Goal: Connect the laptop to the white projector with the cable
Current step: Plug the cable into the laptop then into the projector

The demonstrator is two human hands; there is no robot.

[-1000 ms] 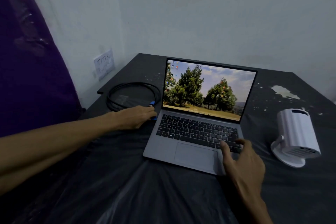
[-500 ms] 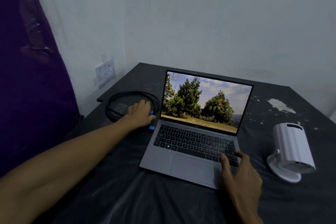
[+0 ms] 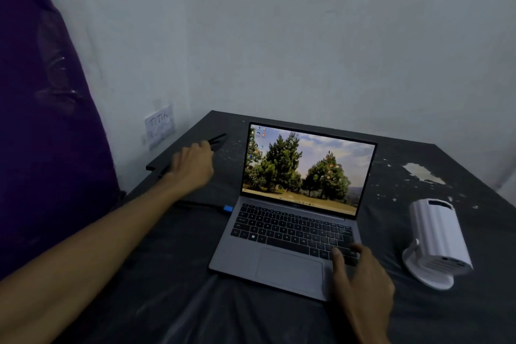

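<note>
The open grey laptop point(image 3: 290, 234) sits under the fingertips of my right hand point(image 3: 360, 274), screen upright and lit with a picture of pine trees. The black cable with a blue plug point(image 3: 228, 208) has that plug against the laptop's left edge, just below and to the right of my left hand point(image 3: 192, 167), while a blurred length of it shows at that hand's fingertips. The ribbed white cylindrical projector point(image 3: 438, 237) leans tilted on its round stand, just right of my right hand.

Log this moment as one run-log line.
cable blue plug: at laptop left edge | left hand: gripping cable | right hand: on keyboard | projector: unconnected
</note>
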